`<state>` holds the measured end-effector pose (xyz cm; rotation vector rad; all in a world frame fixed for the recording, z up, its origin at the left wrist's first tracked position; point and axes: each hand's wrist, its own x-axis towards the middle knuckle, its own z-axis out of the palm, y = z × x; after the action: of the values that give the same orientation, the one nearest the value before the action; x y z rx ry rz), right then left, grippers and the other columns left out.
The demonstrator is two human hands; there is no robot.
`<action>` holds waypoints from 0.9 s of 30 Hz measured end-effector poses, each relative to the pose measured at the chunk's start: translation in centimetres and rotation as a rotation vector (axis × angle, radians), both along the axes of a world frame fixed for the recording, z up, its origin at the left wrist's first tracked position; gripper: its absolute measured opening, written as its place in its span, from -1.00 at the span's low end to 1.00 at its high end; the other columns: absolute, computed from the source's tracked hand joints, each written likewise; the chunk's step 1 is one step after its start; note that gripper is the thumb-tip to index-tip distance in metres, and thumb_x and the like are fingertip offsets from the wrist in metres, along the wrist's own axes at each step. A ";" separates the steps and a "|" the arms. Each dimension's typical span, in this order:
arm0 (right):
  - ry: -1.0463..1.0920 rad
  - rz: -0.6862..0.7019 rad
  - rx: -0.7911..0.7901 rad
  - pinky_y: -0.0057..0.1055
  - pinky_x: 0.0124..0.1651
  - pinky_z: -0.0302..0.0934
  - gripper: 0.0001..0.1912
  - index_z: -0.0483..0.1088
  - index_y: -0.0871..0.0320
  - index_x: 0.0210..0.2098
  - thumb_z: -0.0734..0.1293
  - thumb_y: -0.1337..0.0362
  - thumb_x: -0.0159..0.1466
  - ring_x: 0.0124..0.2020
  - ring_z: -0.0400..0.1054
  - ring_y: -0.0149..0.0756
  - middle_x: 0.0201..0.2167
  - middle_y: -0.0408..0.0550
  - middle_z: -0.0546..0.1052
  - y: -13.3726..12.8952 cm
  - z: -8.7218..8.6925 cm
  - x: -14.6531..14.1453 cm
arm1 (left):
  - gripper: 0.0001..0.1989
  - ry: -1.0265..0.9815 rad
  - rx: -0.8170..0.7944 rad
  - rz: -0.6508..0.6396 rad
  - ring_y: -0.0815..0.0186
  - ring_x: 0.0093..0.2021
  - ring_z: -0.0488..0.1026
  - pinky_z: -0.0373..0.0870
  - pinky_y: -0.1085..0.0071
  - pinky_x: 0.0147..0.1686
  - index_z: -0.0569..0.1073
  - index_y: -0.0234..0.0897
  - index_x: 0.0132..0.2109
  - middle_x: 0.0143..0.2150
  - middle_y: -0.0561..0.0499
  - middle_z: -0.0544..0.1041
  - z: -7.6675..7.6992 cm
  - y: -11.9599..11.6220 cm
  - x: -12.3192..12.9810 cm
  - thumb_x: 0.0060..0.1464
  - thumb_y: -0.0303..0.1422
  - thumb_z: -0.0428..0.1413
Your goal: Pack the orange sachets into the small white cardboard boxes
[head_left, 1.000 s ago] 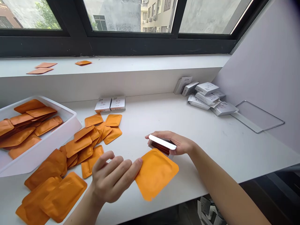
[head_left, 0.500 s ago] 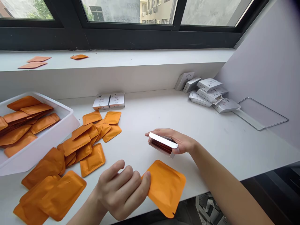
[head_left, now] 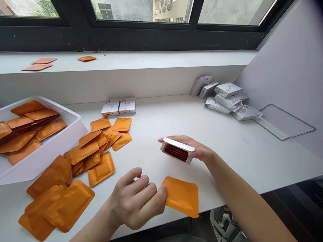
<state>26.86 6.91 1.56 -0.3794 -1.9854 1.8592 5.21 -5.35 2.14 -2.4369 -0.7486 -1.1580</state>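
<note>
Orange sachet point(head_left: 182, 198): clamped at its left end by the fingers of the left hand point(head_left: 141, 200). Held out over the front edge of the bench point(head_left: 151, 127), directly right of those fingers, with long axis running away from them toward the right and sloping a little downward in view. Probably pinned from beneath by the thumb, out of sight behind the hand.

Set lower in view than the open white box point(head_left: 179, 145), closer to the bench's front edge and apart from it. Gripped firmly around that box: the fingers of the right hand point(head_left: 202, 153). Visible inside its mouth, below an open flap: reddish-brown packets point(head_left: 176, 153), side by side. Slanted the same way as the sachet, upper left to lower right, and facing the front edge: that mouth.

Nearer to the sachet: the left hand, touching; beyond and apart: the right.

Left of the left hand: loose orange sachets point(head_left: 84, 153), heaped beside a white tub point(head_left: 63, 141) with more inside. Farther back: two small boxes point(head_left: 127, 106) side by side, and a box pile point(head_left: 228, 89) at right.
</note>
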 end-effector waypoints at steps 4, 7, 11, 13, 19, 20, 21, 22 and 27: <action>0.003 -0.010 -0.003 -0.24 -0.12 0.15 -0.12 0.24 0.23 0.19 0.23 -0.27 0.09 -0.16 0.28 -0.13 -0.13 0.08 0.40 -0.1 0.0 -0.2 | -0.92 -0.003 -0.008 0.002 0.43 -0.65 0.24 0.19 0.33 -0.46 0.44 -0.35 -0.35 -0.68 0.15 0.36 0.0 0.0 0.1 -0.01 -0.56 0.07; 0.011 -0.017 -0.009 -0.24 -0.13 0.15 -0.16 0.25 0.24 0.17 0.24 -0.24 0.11 -0.16 0.28 -0.13 -0.14 0.08 0.41 -0.2 0.0 -0.3 | -0.90 -0.004 0.000 0.014 0.42 -0.62 0.27 0.21 0.32 -0.45 0.45 -0.34 -0.34 -0.66 0.13 0.40 0.1 0.0 -0.3 0.02 -0.55 0.05; 0.016 -0.014 0.006 -0.20 -0.09 0.15 -0.16 0.26 0.25 0.18 0.25 -0.24 0.11 -0.12 0.29 -0.10 -0.10 0.12 0.41 -0.1 -0.1 -0.2 | -0.90 -0.017 0.032 0.063 0.37 -0.58 0.32 0.22 0.30 -0.43 0.46 -0.35 -0.32 -0.63 0.07 0.44 0.4 -0.1 -1.1 0.10 -0.46 0.06; 0.023 -0.009 0.013 -0.17 -0.06 0.15 -0.15 0.26 0.25 0.18 0.25 -0.24 0.11 -0.10 0.29 -0.08 -0.08 0.13 0.41 0.0 -0.2 -0.2 | -0.91 -0.009 0.040 0.073 0.35 -0.57 0.33 0.22 0.30 -0.43 0.46 -0.35 -0.32 -0.64 0.06 0.44 0.5 -0.2 -1.4 0.07 -0.46 0.06; 0.034 0.028 0.067 -0.13 -0.05 0.16 -0.17 0.23 0.24 0.20 0.24 -0.21 0.13 -0.05 0.27 -0.03 -0.02 0.16 0.40 0.2 -0.5 0.0 | -0.86 -0.106 -0.013 0.043 0.37 -0.61 0.29 0.21 0.30 -0.41 0.31 -0.29 -0.46 -0.65 0.07 0.39 0.4 -0.3 -0.7 -0.21 -0.58 -0.05; 0.042 0.034 0.089 -0.12 -0.03 0.15 -0.19 0.23 0.23 0.20 0.23 -0.21 0.14 -0.03 0.27 -0.04 -0.01 0.15 0.40 0.2 -0.4 0.0 | -0.87 -0.122 -0.048 0.044 0.37 -0.61 0.28 0.21 0.30 -0.40 0.28 -0.28 -0.47 -0.65 0.07 0.38 0.4 -0.2 -0.5 -0.23 -0.57 -0.06; 0.050 0.040 0.116 -0.12 -0.01 0.14 -0.21 0.24 0.22 0.19 0.22 -0.20 0.16 -0.02 0.26 -0.04 -0.01 0.14 0.40 0.2 -0.3 -0.1 | -0.87 -0.131 -0.081 0.046 0.38 -0.61 0.27 0.20 0.30 -0.39 0.26 -0.27 -0.48 -0.65 0.07 0.37 0.4 -0.2 -0.4 -0.24 -0.57 -0.07; 0.059 0.045 0.146 -0.11 0.01 0.13 -0.24 0.26 0.22 0.18 0.20 -0.19 0.17 0.00 0.25 -0.04 -0.02 0.13 0.41 0.2 -0.2 -0.1 | -0.88 -0.138 -0.110 0.048 0.38 -0.61 0.27 0.19 0.31 -0.39 0.24 -0.27 -0.48 -0.64 0.08 0.36 0.4 -0.2 -0.4 -0.24 -0.57 -0.07; 0.060 0.038 0.286 -0.15 0.03 0.11 -0.29 0.35 0.20 0.08 0.15 -0.20 0.18 0.05 0.21 -0.03 -0.09 0.10 0.45 0.4 0.5 -0.4 | -0.87 -0.109 -0.203 0.052 0.39 -0.59 0.25 0.17 0.32 -0.36 0.24 -0.26 -0.47 -0.61 0.10 0.37 0.1 0.0 -0.2 -0.18 -0.58 -0.06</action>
<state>26.50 7.27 2.07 -0.2001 -2.1891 1.5564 4.99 -5.32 2.28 -2.5152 -1.0008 -1.2589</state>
